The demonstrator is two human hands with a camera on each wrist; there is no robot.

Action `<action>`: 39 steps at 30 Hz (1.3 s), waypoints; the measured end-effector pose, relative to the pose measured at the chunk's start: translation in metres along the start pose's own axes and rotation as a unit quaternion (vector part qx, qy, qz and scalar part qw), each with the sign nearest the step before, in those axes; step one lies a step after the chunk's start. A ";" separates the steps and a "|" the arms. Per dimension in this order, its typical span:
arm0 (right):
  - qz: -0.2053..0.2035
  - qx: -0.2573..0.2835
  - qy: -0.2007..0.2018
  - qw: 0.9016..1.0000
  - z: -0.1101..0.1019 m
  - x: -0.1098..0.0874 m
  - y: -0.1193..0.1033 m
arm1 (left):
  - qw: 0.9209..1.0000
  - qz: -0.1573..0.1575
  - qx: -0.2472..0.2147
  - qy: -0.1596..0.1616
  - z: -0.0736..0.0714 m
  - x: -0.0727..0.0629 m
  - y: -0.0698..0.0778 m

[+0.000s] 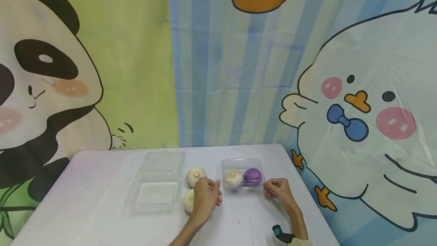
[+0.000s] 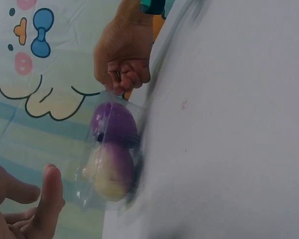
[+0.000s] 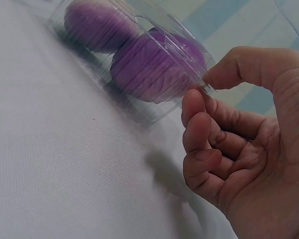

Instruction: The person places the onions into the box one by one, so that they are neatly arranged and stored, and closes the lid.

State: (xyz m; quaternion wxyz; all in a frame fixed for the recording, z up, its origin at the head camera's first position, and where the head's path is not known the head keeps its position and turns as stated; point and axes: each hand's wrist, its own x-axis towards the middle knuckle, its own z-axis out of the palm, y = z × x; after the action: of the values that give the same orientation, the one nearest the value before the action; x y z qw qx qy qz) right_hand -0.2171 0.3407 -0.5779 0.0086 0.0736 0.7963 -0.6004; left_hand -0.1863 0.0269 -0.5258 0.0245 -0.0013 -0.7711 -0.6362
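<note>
A clear plastic clamshell box (image 1: 243,162) holds a cream ball-shaped piece (image 1: 234,178) with a knob on top and a purple one (image 1: 253,177). My right hand (image 1: 279,190) pinches the box's near right corner between thumb and index finger, the other fingers curled; the right wrist view shows this rim pinch (image 3: 239,124) closely. My left hand (image 1: 206,196) is left of the box, apart from it. Its thumb and index finger are spread with nothing between them in the left wrist view, where the hand (image 2: 30,204) shows at the lower left.
An empty clear clamshell (image 1: 157,194) lies with its lid (image 1: 164,161) folded back on the white table (image 1: 102,185). Two more cream round pieces stand beside it, the far one (image 1: 196,177) in full view and the near one (image 1: 188,202) partly behind my left hand. A cartoon curtain (image 1: 218,67) hangs behind.
</note>
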 end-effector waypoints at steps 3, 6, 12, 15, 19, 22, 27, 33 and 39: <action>-0.003 -0.003 -0.001 1.000 0.001 0.000 0.001 | 1.000 0.018 0.014 0.017 -0.011 -0.003 0.005; -0.005 -0.002 0.001 1.000 0.001 0.001 0.002 | 0.998 0.033 0.026 0.043 -0.024 -0.004 0.009; -0.008 -0.002 0.005 1.000 0.001 0.003 0.003 | 0.991 0.051 0.070 0.106 -0.057 -0.006 0.009; -0.009 -0.001 0.003 1.000 0.000 0.003 0.003 | 0.985 0.050 0.098 0.129 -0.076 -0.006 0.006; -0.006 0.001 0.001 1.000 0.001 0.003 0.004 | 0.977 0.045 0.134 0.158 -0.103 -0.007 0.003; -0.010 -0.005 0.003 1.000 0.001 0.002 0.003 | 0.963 0.056 0.172 0.198 -0.122 -0.006 -0.001; -0.009 -0.014 0.012 1.000 0.000 0.001 0.003 | 0.933 0.078 0.226 0.269 -0.150 -0.003 -0.010; 0.005 -0.014 0.016 1.000 0.000 0.001 0.004 | 0.920 0.052 0.255 0.294 -0.182 -0.006 -0.019; 0.004 -0.011 0.017 1.000 0.000 0.001 0.001 | 0.908 0.013 0.278 0.313 -0.211 -0.012 -0.034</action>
State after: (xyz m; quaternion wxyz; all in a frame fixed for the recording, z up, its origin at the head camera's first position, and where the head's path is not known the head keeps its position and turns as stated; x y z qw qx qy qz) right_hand -0.2183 0.3410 -0.5795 -0.0019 0.0871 0.8023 -0.5905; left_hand -0.1682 -0.1867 -0.5201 0.2723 0.1952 -0.8691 -0.3638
